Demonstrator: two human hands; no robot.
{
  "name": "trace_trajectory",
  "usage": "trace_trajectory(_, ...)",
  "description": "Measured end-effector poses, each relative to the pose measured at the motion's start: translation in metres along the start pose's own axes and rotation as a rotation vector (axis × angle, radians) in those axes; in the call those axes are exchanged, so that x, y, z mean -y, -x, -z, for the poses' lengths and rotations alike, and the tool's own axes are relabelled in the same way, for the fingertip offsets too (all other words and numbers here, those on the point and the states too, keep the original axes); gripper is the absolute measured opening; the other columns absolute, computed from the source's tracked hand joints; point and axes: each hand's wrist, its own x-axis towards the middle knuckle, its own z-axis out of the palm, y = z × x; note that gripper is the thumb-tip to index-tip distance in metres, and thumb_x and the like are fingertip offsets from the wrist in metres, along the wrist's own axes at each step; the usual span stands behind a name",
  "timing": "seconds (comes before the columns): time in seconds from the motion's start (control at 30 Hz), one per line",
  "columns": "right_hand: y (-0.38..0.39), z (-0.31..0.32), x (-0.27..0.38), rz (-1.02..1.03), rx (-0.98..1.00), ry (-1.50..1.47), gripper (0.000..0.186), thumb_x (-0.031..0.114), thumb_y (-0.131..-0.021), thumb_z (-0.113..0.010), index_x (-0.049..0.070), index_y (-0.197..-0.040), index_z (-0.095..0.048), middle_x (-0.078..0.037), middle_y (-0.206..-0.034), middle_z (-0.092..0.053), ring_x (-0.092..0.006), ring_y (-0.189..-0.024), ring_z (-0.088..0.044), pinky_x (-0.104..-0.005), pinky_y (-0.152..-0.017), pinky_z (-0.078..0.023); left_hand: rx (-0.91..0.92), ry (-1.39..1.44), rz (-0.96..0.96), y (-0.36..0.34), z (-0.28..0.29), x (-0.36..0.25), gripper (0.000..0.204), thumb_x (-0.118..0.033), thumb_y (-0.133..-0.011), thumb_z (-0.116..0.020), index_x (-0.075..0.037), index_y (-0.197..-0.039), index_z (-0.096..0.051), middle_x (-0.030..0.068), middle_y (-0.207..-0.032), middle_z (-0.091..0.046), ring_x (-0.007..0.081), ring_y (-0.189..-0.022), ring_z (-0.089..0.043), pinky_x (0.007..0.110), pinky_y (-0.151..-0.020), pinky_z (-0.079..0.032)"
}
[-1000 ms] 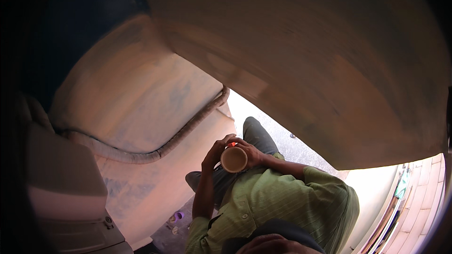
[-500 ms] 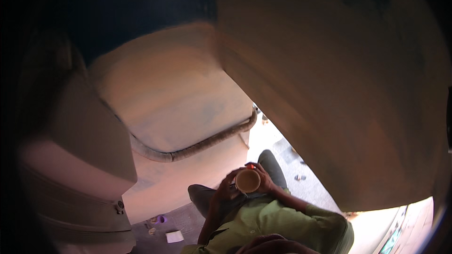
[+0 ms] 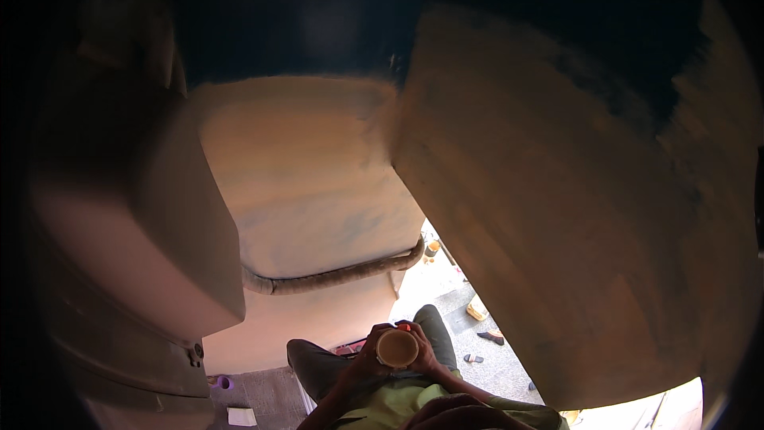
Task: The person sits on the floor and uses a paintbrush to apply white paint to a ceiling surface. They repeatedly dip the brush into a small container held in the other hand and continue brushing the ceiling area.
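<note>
A round, cup-like container [image 3: 397, 349] with a pale rim and a tan top or filling is held in front of my lap. My left hand [image 3: 371, 356] is wrapped round its left side, and my right hand [image 3: 423, 354] grips its right side. Both sets of fingers curl toward the far side, where they are partly hidden. A small red thing [image 3: 404, 327] shows between the fingers at the far edge; its kind is too small to make out.
Ahead stands a beige wall [image 3: 310, 183], dark blue above, with a bent pipe [image 3: 342, 277] along it. A large sloping panel [image 3: 557, 231] hangs to the right, a boxy beam [image 3: 183, 215] to the left. Sandals [image 3: 473, 359] and a purple ring-shaped thing [image 3: 224, 382] lie below.
The view has tilted upward, so the hands and container sit lower and further left in the picture. More of the dark blue area shows. Both hands keep their hold.
</note>
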Motion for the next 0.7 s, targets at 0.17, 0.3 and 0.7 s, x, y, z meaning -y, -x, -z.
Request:
trace_trajectory(0.17,0.004,-0.004,-0.007,0.022,-0.001,-0.048,0.072,0.021,-0.068,-0.087,0.002,-0.131,-0.057,-0.017,-0.134,-0.056,-0.0373,-0.132,-0.049,-0.0465,-0.102,-0.051,-0.033,0.012,0.006,-0.005,-0.008,0.006,0.066,-0.01,-0.073,-0.08,-0.003,-0.133,-0.053,0.0143,-0.123,-0.067,0.0304,-0.12,-0.06,0.044,-0.106,-0.045)
trace_trajectory(0.3,0.003,-0.003,-0.011,0.025,0.081,0.01,0.078,0.022,-0.066,-0.09,0.002,-0.134,-0.055,-0.018,-0.138,-0.052,-0.0376,-0.134,-0.047,-0.0465,-0.105,-0.049,-0.073,0.02,-0.005,-0.014,-0.018,0.014,0.068,-0.012,-0.072,-0.082,-0.003,-0.133,-0.053,0.0142,-0.121,-0.067,0.03,-0.118,-0.062,0.043,-0.104,-0.047)
trace_trajectory(0.7,-0.016,0.025,-0.022,-0.239,-0.23,-0.121,0.048,0.015,-0.078,-0.085,0.004,-0.119,-0.061,-0.018,-0.134,-0.053,-0.0294,-0.114,-0.062,-0.0393,-0.093,-0.053,-0.226,0.008,-0.007,-0.035,-0.007,0.049,0.074,-0.017,-0.067,-0.089,-0.003,-0.13,-0.053,0.0139,-0.118,-0.067,0.0288,-0.111,-0.065,0.042,-0.098,-0.051)
